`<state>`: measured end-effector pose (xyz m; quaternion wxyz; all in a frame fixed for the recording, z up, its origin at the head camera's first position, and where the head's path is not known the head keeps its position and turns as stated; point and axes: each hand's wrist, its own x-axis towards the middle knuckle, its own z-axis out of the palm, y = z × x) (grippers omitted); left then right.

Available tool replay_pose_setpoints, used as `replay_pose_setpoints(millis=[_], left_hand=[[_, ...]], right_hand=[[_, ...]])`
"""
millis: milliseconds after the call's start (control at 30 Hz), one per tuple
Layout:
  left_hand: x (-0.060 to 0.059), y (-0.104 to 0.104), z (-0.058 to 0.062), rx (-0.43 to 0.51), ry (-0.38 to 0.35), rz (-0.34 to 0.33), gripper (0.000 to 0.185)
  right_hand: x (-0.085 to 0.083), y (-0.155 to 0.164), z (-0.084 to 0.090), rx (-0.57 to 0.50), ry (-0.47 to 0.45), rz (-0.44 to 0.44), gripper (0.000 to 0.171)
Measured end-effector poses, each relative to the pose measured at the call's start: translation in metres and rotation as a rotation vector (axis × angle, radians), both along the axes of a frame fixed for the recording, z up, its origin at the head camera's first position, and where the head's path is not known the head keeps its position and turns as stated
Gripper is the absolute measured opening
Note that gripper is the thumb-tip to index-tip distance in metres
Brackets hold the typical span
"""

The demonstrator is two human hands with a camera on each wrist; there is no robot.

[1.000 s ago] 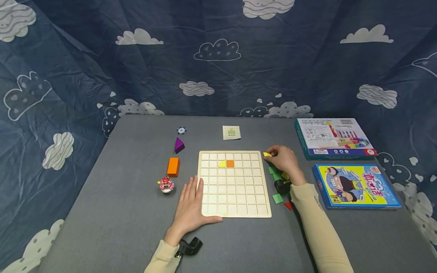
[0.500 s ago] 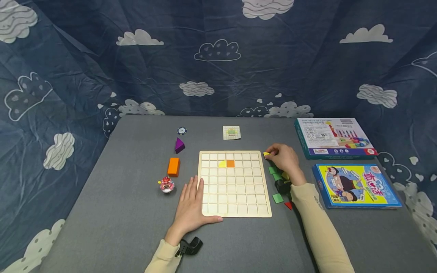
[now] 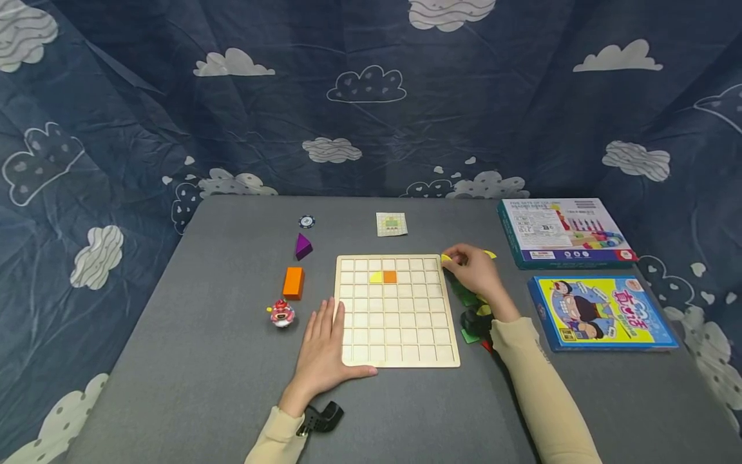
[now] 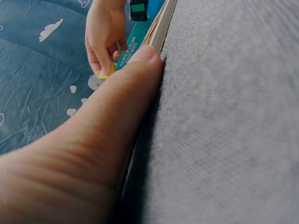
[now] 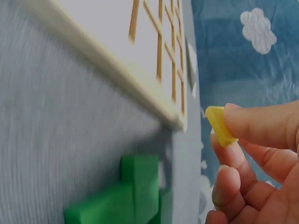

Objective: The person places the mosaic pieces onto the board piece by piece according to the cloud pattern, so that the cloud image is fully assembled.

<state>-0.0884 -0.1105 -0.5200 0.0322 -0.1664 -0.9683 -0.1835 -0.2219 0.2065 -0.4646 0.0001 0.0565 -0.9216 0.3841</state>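
My left hand point(image 3: 317, 362) rests at the near left corner of a square wooden grid board point(image 3: 406, 335), fingers straight along its left side and thumb along its near edge. Thumb and fingers of my right hand point(image 3: 478, 269) pinch a small yellow block point(image 5: 217, 125) just off the board's far right corner. On the grid, a yellow piece point(image 3: 376, 277) sits beside an orange square point(image 3: 390, 277). Green blocks point(image 5: 140, 191) lie below my right hand, partly hidden by the hand and its wrist camera in the head view.
Left of the board stand a small red toy figure point(image 3: 281, 314), an orange block point(image 3: 294, 283), a purple triangular block point(image 3: 303, 246) and a round chip point(image 3: 306, 222). A pattern card point(image 3: 391, 224) lies behind it. Two boxes, one white-topped point(image 3: 570, 232) and one blue-yellow point(image 3: 603, 314), are at right.
My right hand has shifted slightly left with the yellow block, closer to the board's far right corner. Another yellow piece now shows behind that hand. The left hand stays put.
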Motion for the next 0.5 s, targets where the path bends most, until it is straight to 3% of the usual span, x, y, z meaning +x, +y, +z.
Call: replay_pose_setpoints(millis=[267, 500], left_hand=[[-0.001, 0.0, -0.001, 0.026, 0.051, -0.016, 0.133], [0.0, 0.001, 0.0, 0.015, 0.005, 0.002, 0.134]], right_hand=[[0.004, -0.02, 0.002, -0.058, -0.015, 0.05, 0.016], [0.007, -0.038, -0.001, -0.042, -0.024, 0.088, 0.014]])
